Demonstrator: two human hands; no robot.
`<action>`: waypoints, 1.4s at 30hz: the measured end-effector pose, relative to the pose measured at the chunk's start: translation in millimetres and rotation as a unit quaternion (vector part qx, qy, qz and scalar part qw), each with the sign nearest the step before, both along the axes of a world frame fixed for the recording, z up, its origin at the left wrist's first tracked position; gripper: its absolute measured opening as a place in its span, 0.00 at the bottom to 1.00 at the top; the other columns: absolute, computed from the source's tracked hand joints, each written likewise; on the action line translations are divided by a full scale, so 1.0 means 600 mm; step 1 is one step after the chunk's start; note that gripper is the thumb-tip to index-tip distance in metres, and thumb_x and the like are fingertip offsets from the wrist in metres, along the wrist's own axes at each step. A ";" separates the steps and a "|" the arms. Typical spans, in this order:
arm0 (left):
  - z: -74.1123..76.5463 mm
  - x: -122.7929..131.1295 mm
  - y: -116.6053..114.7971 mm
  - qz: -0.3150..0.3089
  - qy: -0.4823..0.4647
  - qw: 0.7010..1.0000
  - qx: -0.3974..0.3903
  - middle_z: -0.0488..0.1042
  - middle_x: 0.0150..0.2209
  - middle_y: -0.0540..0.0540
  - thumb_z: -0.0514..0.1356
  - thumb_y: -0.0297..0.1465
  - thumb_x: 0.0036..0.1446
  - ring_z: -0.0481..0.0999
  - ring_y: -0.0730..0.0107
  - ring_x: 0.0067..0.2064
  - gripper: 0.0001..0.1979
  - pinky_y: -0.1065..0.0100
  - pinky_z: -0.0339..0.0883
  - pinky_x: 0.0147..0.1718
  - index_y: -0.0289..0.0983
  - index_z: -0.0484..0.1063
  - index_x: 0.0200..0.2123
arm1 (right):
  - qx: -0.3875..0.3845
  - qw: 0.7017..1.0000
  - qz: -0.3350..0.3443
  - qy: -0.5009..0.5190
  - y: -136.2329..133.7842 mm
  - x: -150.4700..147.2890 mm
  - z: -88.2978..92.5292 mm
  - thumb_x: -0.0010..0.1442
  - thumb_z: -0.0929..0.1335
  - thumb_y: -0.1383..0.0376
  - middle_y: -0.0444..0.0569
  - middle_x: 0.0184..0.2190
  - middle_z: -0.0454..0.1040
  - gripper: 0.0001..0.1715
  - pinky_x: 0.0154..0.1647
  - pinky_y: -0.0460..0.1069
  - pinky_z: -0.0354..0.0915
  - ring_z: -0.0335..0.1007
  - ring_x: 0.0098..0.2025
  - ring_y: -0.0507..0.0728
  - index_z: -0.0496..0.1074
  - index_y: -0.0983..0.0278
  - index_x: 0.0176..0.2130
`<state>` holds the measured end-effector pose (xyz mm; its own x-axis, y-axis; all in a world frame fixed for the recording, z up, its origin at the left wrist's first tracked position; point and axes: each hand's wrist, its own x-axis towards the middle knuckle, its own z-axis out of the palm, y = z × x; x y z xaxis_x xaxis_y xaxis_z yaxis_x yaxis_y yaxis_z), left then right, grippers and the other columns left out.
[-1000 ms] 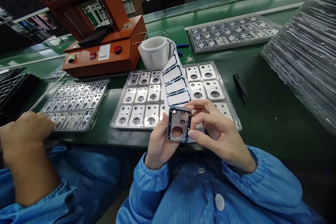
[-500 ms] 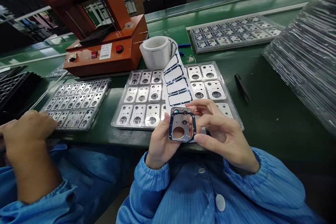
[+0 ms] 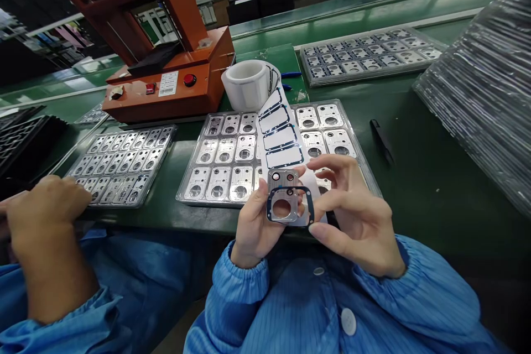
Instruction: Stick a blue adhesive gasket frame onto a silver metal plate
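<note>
My left hand [image 3: 253,229] grips a small silver metal plate [image 3: 282,183] with round holes, held upright in front of my chest. A thin blue-edged frame [image 3: 307,211] lies over the plate's lower half, skewed to the right. My right hand [image 3: 357,221] pinches this frame at its right side with thumb and forefinger, its other fingers spread. Behind the plate, a white liner strip [image 3: 280,135] with several blue frames runs back to a roll [image 3: 248,84]. The strip lies across a clear tray [image 3: 188,199] of similar plates.
A co-worker's hand [image 3: 45,215] in a blue sleeve rests at a second tray [image 3: 120,160] on the left. An orange press [image 3: 166,80] stands behind. Further back lies a third tray [image 3: 365,55]. Black tweezers [image 3: 380,138] and a stack of plastic trays [image 3: 485,83] are on the right.
The blue frame has slid down and to the right on the plate, uncovering its top. My right hand's fingers have opened out more. My left hand has stayed put.
</note>
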<state>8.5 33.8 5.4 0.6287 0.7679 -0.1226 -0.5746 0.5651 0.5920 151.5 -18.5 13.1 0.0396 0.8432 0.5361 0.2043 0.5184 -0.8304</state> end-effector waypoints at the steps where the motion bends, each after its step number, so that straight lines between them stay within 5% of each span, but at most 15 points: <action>1: 0.000 0.000 0.000 0.001 0.000 1.000 0.002 0.78 0.37 0.39 0.48 0.39 0.66 0.77 0.61 0.40 0.22 0.61 0.71 0.44 0.32 0.78 0.41 | 0.009 1.000 0.000 -0.004 -0.002 -0.001 0.000 0.53 0.70 0.69 0.43 0.52 0.61 0.06 0.56 0.59 0.53 0.55 0.57 0.63 0.71 0.57 0.29; 19: -0.003 -0.003 0.000 0.039 0.032 0.999 0.014 0.78 0.31 0.41 0.42 0.36 0.68 0.78 0.63 0.32 0.26 0.58 0.74 0.41 0.33 0.80 0.40 | -0.018 1.000 0.000 0.001 0.009 -0.004 -0.004 0.56 0.69 0.72 0.46 0.51 0.62 0.06 0.53 0.55 0.55 0.58 0.57 0.59 0.70 0.61 0.31; 31: -0.001 -0.002 0.001 0.039 0.021 0.999 0.001 0.78 0.41 0.41 0.43 0.36 0.68 0.78 0.65 0.41 0.24 0.64 0.72 0.45 0.35 0.78 0.46 | -0.033 0.999 -0.003 -0.003 0.009 -0.007 -0.002 0.57 0.69 0.72 0.46 0.52 0.63 0.06 0.53 0.56 0.55 0.58 0.59 0.61 0.70 0.61 0.31; 42: -0.001 -0.001 0.001 0.033 0.017 0.999 -0.010 0.79 0.35 0.41 0.44 0.36 0.68 0.79 0.62 0.38 0.24 0.57 0.71 0.47 0.35 0.80 0.40 | -0.042 0.999 0.010 0.006 0.011 -0.005 0.000 0.57 0.69 0.72 0.48 0.51 0.62 0.06 0.53 0.57 0.56 0.58 0.59 0.62 0.70 0.62 0.30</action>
<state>7.7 34.6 5.0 0.5717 0.8049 -0.1591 -0.5915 0.5387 0.5999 148.6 -12.0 13.3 0.0292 0.8855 0.4637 0.1838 0.4512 -0.8733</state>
